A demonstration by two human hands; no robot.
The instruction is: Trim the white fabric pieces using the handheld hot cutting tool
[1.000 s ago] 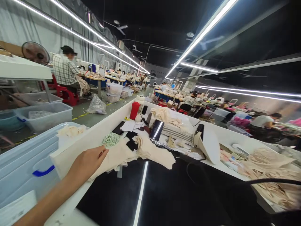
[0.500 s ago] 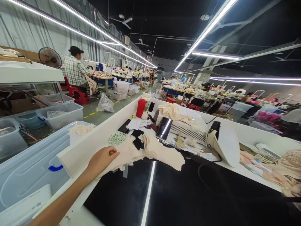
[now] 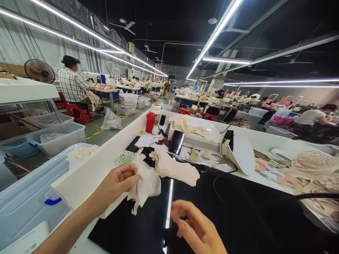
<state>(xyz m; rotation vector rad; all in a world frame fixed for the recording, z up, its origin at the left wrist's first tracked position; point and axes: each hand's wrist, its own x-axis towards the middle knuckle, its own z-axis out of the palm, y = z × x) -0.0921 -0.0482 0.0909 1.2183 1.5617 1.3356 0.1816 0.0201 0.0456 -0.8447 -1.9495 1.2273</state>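
My left hand [image 3: 120, 183] pinches a thin, pale fabric piece [image 3: 145, 181] between thumb and fingers. The cloth hangs loosely, slightly blurred, above the left part of the glossy black work surface [image 3: 238, 215]. To its right, a fanned stack of cream fabric pieces [image 3: 176, 167] lies at the back edge of that surface. My right hand [image 3: 198, 225] hovers low over the black surface, its fingers bent and apart, holding nothing. A gap separates it from the cloth.
Along the back stand a red bottle [image 3: 150, 122], a propped phone [image 3: 176, 142] and a white lamp-like device [image 3: 239, 151]. A black cable [image 3: 217, 188] curves over the surface. Blue-lidded bin [image 3: 26, 197] at left; a person [image 3: 72, 83] sits beyond. Fabric strips [image 3: 315, 162] lie right.
My left hand has lifted a pale fabric piece from the left pile. My right hand has come into view from below. The camera view has shifted a little to the right.
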